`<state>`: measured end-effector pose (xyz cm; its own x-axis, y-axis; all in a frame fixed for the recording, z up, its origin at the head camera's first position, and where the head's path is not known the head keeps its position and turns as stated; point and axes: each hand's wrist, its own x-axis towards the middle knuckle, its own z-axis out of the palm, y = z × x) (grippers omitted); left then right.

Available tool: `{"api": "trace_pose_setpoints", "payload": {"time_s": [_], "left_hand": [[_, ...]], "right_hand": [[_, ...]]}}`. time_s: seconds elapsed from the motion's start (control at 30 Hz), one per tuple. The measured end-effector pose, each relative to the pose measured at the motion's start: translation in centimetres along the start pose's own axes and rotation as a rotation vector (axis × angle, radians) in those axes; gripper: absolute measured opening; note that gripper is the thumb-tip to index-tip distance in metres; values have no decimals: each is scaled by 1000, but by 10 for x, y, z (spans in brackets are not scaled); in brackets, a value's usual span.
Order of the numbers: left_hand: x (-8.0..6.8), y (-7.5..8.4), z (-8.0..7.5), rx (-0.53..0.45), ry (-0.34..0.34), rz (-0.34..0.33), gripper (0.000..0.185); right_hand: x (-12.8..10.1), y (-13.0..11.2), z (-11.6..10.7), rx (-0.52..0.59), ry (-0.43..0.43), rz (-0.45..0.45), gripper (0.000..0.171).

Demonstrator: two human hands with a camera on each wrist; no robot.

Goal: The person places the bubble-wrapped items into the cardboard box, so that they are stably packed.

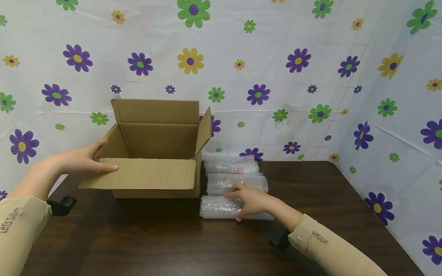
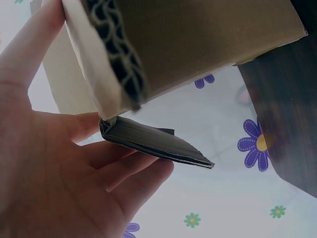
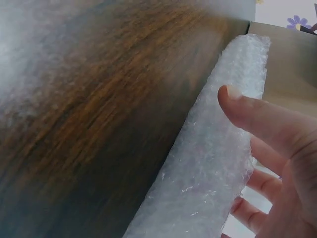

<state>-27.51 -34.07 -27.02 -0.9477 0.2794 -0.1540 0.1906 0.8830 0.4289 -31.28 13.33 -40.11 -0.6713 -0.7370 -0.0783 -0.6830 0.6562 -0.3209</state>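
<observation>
— Flowered sheeting all round, white plastic with purple, green and yellow daisies, creased at the corner. Dark wood-grain counter under it. Got that?

— Yes. What's on it?

— Open cardboard box, brown corrugated, four flaps up or splayed, sitting at the back left of the counter. Fluted edge shows plainly in the left wrist view. Just to its right, three bubble-wrap rolls in a row, clear, knobbly, cylinder-shaped: far roll, middle roll, near roll, lying side by side and touching, ends up against the box wall.

— Hands?

— Left hand at the box's left side, fingers out straight along the front flap, thumb up at the side flap; flat contact, not a curled grip. Right hand lies over the near roll, fingers curved round it, thumb on its top side. Wrist view shows the fingertips wrapped onto the wrap's bumpy surface. Roll is down on the counter.

— Sleeves?

— Beige, snug, small printed lettering at each forearm.
</observation>
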Motion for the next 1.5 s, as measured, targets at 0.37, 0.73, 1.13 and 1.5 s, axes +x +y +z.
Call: {"api": "trace_pose_setpoints", "payload": {"time_s": [0.37,0.73,1.13,1.5], "left_hand": [[-1,-1,1,-4,-9,-15,106],[-1,1,0,7,-7,-21,107],[-2,3,1,2,-4,-13,107],[-1,3,1,-1,-6,-11,107]], "right_hand": [[0,1,-1,42,-53,40,73],[1,0,-4,86,-61,7,72],[-5,2,-18,145,-97,-34,71],[-11,3,-48,152,-122,-13,71]]}}
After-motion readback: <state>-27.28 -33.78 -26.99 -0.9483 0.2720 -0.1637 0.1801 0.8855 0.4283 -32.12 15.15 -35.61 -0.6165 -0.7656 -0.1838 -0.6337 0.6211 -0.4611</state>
